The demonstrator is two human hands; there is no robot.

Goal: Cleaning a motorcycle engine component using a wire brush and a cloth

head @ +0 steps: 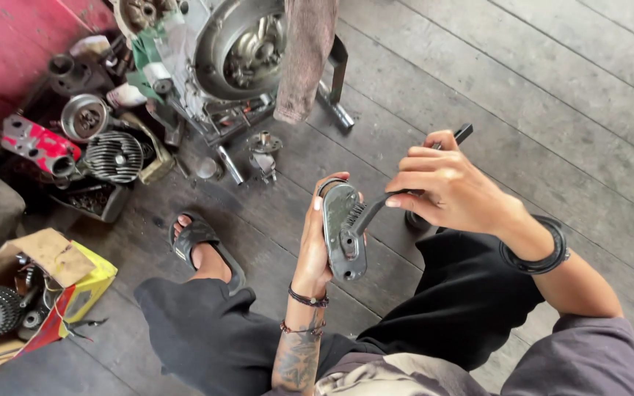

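Left hand (314, 249) gripping metal cover (343, 231), right hand (445, 192) brush (376, 207) touching it

dull grey cast metal on the cover plate (344, 233) in the left hand (315, 249), matt and a bit grimy. the brush (376, 209) in the right hand (445, 192) looks like black plastic with dark bristles. floor (552, 110) is weathered grey wood planks, rough grain. engine casing (236, 51) shows bare metal with an oily sheen, a faded cloth (304, 51) draped on it. cardboard box (45, 257), matt and torn.
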